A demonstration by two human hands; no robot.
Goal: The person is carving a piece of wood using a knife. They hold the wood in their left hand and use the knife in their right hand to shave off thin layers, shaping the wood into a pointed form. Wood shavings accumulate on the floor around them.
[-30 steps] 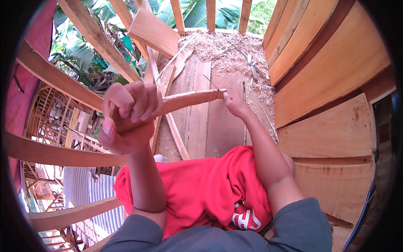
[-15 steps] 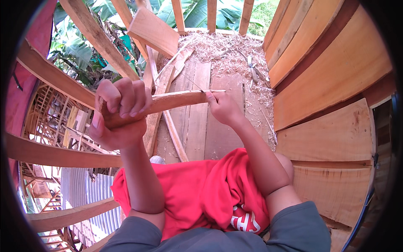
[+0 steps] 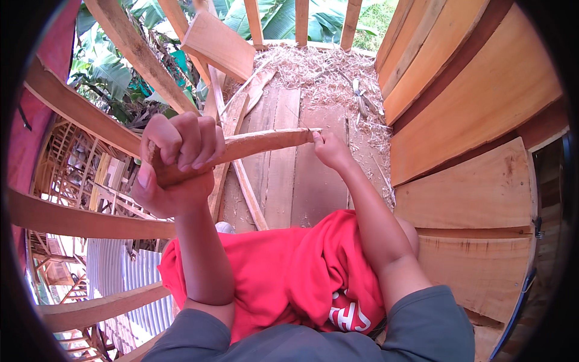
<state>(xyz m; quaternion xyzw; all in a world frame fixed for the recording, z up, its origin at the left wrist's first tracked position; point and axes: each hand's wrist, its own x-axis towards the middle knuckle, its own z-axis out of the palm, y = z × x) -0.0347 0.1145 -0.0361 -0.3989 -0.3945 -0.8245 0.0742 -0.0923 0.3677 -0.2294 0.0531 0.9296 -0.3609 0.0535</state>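
My left hand (image 3: 178, 163) is wrapped round the near-left end of a long, slightly curved piece of wood (image 3: 265, 142), raised above my lap. The wood has a brown face and a paler, rough upper edge. At its right end, my right hand (image 3: 332, 149) is closed in a pinch, thumb and finger against the tip. A small dark sliver shows by those fingertips; what it is I cannot make out. Red cloth (image 3: 271, 259) covers my lap below both forearms.
Wood shavings (image 3: 319, 72) lie over the far end of the plank floor (image 3: 277, 175). A wooden block (image 3: 218, 47) and loose strips (image 3: 250, 193) stand at the left. Slatted rails (image 3: 90, 220) run along the left side; a board wall (image 3: 470, 187) rises on the right.
My right hand has slid rightward along the wood to its end. A thin dark line that stuck out by its fingertips now barely shows. My left hand keeps its grip, almost unmoved.
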